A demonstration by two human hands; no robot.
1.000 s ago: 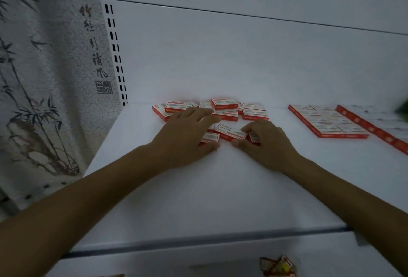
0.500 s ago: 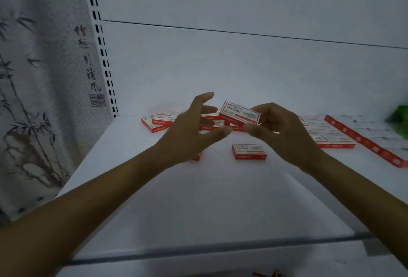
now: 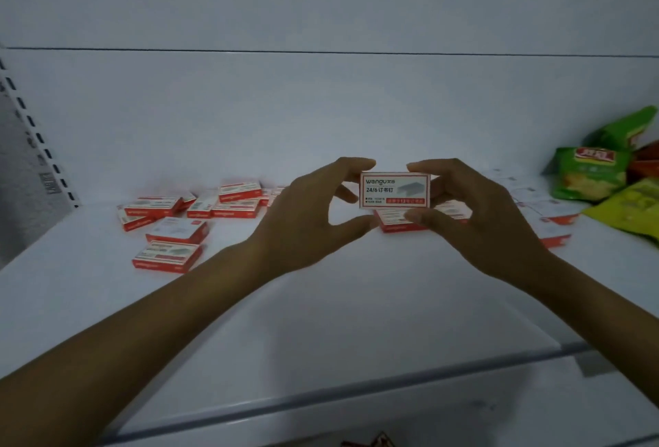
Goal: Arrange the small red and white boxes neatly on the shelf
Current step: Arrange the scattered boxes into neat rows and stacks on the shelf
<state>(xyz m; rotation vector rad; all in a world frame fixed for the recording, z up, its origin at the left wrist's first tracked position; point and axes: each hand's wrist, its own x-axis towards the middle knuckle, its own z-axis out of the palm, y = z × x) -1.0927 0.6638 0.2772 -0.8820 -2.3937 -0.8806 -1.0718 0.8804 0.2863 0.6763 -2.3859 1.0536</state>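
I hold one small red and white box [image 3: 394, 190] upright above the white shelf [image 3: 321, 304], its printed face toward me. My left hand [image 3: 306, 218] pinches its left end and my right hand [image 3: 474, 218] pinches its right end. Several more boxes lie in a loose pile [image 3: 199, 207] at the back left, with two nearer ones [image 3: 167, 256] in front. Another box [image 3: 396, 222] lies flat just under the held one. A flat row of boxes [image 3: 549, 218] sits to the right, partly hidden by my right hand.
Green and yellow snack bags [image 3: 599, 175] lie at the far right of the shelf. A perforated upright rail [image 3: 32, 133] stands at the left. The shelf's front edge [image 3: 321, 400] runs across the bottom, and something red shows below it [image 3: 378, 441].
The hands lifted off the pile; the right hand picked up a box, and now both hands hold it upright in front of me. The view has shifted right, showing the snack bags.
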